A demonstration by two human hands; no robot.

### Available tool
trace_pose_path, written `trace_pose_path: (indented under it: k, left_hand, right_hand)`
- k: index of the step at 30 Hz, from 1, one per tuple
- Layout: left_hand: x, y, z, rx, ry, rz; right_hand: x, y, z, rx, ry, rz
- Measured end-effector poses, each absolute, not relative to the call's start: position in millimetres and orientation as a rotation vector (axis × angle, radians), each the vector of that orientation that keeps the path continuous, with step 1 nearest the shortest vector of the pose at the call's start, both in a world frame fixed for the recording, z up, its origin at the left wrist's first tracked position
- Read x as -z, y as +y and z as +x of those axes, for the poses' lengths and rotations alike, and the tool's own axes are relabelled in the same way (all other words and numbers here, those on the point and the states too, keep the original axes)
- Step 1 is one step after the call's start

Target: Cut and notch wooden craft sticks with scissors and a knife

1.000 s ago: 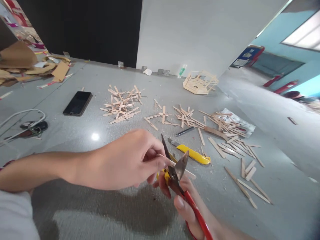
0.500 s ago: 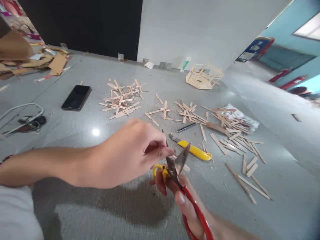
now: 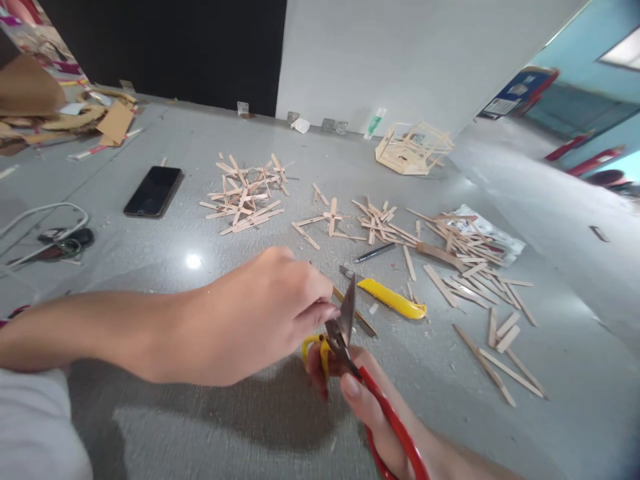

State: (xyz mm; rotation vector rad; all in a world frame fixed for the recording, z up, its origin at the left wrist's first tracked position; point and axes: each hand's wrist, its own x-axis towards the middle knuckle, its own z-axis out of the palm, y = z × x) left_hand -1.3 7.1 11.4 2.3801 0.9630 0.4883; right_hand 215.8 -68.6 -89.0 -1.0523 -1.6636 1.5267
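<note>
Lower centre: left hand (image 3: 250, 327) pinches a wooden stick (image 3: 356, 318) btwn closed snip blades; right hand (image 3: 370, 407) squeezes red-handled snips (image 3: 350, 340). Cut looks done; many loose sticks (image 3: 470, 267) uncut at right.

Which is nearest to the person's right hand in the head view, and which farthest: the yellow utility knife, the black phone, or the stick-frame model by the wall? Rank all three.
From the right hand:
1. Yellow utility knife, just beyond the hand, slightly right.
2. Black phone, far off to the left.
3. Stick-frame model, at the back by the wall.
</note>
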Motion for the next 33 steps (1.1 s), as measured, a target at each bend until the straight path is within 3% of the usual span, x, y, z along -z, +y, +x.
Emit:
trace_pose_path:
  k: [10, 18, 33]
  left_hand:
    - [-23.4, 18.4, 1.3, -0.251, 0.867, 1.587]
    - [-21.5, 21.1, -1.4, -0.361, 0.857, 1.817]
    - [-20.8, 30.5, -4.4, -0.233, 0.845, 1.766]
  right_hand:
    - [104.1, -70.0, 221.1, -1.467, -1.647, -1.003]
    - [88.8, -63.2, 215.0, -1.453, -1.696, -0.947]
    - [93.6, -64.5, 214.5, -1.526, -1.706, -1.039]
